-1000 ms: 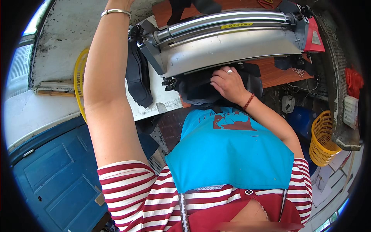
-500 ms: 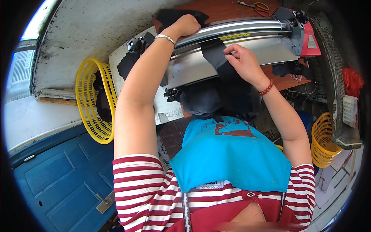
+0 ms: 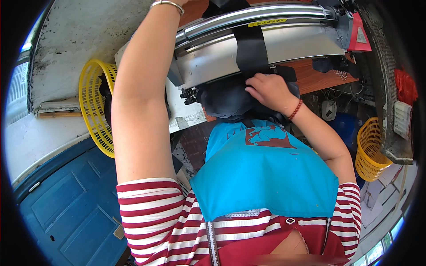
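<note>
To the left of the metal press machine (image 3: 266, 48) a yellow mesh basket (image 3: 93, 111) stands on its side against a pale wall, above a blue panelled door (image 3: 66, 208). Dark cloth shows inside the basket.

The left arm rises past the machine's left end, a silver bracelet (image 3: 167, 4) on the wrist. The left hand itself lies beyond the top edge of the view, so whether its fingers are apart or closed cannot be told.

Across the machine's silver front plate a dark strip of fabric (image 3: 252, 51) hangs straight down from the shiny roller at the top. Its lower end runs into a heap of dark fabric (image 3: 226, 99) bunched just below the machine's front edge.

The right hand (image 3: 268, 91) rests on that heap, directly beneath the hanging strip. Its fingers (image 3: 255, 84) are curled together and press onto the dark cloth at the foot of the strip; the strip's lower end touches them from above. A red bead bracelet (image 3: 295, 109) circles the wrist.

Right of the machine a bit of brown wooden desk (image 3: 319, 75) shows under its edge. Further right and lower a second yellow basket (image 3: 370, 148) stands on the floor.
</note>
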Demonstrator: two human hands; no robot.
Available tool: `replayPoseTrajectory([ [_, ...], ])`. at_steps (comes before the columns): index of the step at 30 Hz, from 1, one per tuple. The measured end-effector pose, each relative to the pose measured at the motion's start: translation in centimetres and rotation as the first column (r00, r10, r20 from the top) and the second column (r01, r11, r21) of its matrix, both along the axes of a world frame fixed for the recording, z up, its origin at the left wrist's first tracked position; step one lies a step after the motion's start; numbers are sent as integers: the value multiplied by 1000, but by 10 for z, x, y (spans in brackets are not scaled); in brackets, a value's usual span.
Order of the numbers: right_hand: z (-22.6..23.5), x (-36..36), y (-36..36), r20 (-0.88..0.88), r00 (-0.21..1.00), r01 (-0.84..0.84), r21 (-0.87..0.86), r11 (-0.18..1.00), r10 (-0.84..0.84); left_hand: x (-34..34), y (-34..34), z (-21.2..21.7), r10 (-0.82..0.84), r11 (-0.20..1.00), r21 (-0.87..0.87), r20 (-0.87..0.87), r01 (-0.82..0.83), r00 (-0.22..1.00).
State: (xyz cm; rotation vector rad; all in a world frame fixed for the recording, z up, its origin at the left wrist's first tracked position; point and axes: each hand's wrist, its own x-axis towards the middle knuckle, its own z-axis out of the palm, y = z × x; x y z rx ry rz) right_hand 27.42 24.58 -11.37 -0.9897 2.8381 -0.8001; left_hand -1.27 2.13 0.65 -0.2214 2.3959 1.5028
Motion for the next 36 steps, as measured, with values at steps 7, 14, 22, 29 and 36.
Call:
replayPoseTrajectory([
  [7,-44,6,-24,-66,998,24,131,991,-16,16,-28,76,45,997,67,-165,-35,985],
  [14,-44,2,-25,-87,996,-1,68,998,7,41,-47,130,78,981,192,-332,-13,940],
  [22,22,2,-6,5,1000,16,-429,903,-16,31,-36,49,-578,739,-643,-758,-199,303],
  [29,63,-54,21,528,806,493,-346,798,-268,49,-2,-68,-579,705,-590,-157,394,800],
  [36,48,-93,21,209,875,480,-245,842,-438,50,22,-45,-471,766,-471,50,437,881],
])
